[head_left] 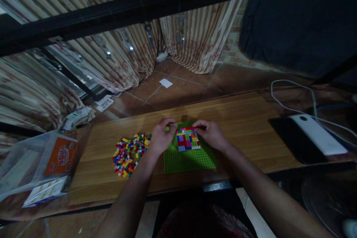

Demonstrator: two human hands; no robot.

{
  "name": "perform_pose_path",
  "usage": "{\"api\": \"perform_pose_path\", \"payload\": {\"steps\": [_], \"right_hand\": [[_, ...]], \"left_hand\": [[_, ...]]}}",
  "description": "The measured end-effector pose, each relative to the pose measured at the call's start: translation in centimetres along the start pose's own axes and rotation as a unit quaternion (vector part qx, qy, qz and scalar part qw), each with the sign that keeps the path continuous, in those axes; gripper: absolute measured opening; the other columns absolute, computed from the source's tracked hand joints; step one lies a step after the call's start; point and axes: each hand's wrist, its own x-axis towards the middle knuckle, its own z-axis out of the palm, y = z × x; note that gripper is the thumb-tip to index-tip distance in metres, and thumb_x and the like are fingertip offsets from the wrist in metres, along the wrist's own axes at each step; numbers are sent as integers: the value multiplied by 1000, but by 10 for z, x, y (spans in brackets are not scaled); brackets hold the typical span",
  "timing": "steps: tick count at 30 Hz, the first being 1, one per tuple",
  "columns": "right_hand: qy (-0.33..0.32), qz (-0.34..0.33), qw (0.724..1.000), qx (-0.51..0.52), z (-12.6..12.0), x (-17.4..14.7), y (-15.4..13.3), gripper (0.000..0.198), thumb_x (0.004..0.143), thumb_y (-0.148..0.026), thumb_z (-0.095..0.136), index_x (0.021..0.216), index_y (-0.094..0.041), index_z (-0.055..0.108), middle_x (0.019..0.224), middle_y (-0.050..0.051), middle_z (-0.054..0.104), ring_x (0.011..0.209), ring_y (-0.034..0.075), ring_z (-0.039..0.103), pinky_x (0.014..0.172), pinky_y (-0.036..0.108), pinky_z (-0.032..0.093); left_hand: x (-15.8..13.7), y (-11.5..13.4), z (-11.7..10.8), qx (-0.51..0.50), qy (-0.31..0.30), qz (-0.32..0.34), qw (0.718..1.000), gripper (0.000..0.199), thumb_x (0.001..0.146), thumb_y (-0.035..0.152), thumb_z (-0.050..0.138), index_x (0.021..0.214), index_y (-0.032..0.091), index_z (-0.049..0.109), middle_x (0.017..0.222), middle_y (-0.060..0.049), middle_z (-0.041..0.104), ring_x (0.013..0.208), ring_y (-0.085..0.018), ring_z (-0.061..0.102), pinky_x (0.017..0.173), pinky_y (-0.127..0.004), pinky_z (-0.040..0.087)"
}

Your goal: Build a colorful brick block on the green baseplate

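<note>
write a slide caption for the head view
Left hand and right hand flank a multicoloured brick patch on a green baseplate, loose bricks at left.

Bare forearms (252, 174), dark reddish-flecked clothing (220, 221)

The left hand (164, 137) hides some of the green board (189, 163) — whether it pinches anything is too small to tell. The left edge cuts off the clear box (30, 158).

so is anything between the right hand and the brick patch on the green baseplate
Nothing visible: the right hand's fingertips are at the brick patch's far right corner. The loose brick pile lies off to the left, beyond the green baseplate.
</note>
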Motion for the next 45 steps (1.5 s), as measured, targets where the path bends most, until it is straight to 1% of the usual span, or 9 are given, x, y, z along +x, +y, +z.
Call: {"api": "perform_pose_path", "payload": {"steps": [5,10,15,20,23,26,32,39,45], "right_hand": [[1,18,998,66,1,-1,8,14,72,-32,67,81,-22,72,80,1,72,74,17,63,74,32,49],[19,65,987,145,-2,-7,19,22,70,-37,71,87,-22,72,85,2,73,80,18,65,79,34,50],[26,63,984,167,1,-8,19,24,73,-41,69,88,-22,73,89,2,73,81,18,65,79,34,50],[45,26,996,67,3,-9,15,21,79,-41,64,85,-23,72,86,3,73,80,19,65,77,34,49],[79,0,997,5,4,-17,7,22,83,-40,61,86,-22,72,88,4,72,81,20,65,77,34,49],[126,-24,990,-61,11,-29,-4,21,85,-38,59,87,-21,71,88,7,71,80,21,64,76,34,49],[165,-67,965,-194,33,-47,-19,17,88,-33,56,88,-21,69,88,6,71,83,21,63,79,35,48],[153,-132,939,-278,43,-51,-22,13,88,-23,56,91,-20,68,88,6,72,83,21,61,83,36,44],[119,-165,944,-261,40,-49,-17,13,88,-22,56,90,-20,68,90,5,71,84,21,60,81,36,43]], "left_hand": [[17,4,31,-35,-123,-22,991,18,83,28,57,88,22,73,85,-1,73,79,-15,65,74,-26,50],[14,1,36,-30,-129,-30,991,24,85,32,53,81,21,73,73,0,71,68,-14,61,63,-24,46],[14,3,36,-25,-131,-32,991,25,85,33,51,77,20,72,68,1,67,64,-12,57,60,-23,42],[13,1,35,-30,-132,-41,990,30,87,35,48,73,19,69,62,3,62,58,-11,53,57,-23,39],[11,-7,34,-61,-103,-47,992,32,89,37,46,79,19,70,72,0,68,68,-13,59,63,-23,43],[8,-15,33,-109,-77,-54,990,31,90,36,46,88,18,71,89,-3,72,83,-15,64,76,-25,47],[3,-21,35,-151,-86,-57,983,30,89,35,47,95,18,72,97,-3,73,90,-16,65,85,-26,47],[4,-20,38,-169,-112,-58,978,32,88,38,48,94,17,71,92,-3,72,87,-16,64,81,-25,47],[7,-19,43,-180,-123,-41,975,31,86,40,49,82,17,70,76,1,68,73,-12,59,70,-22,45]]}}
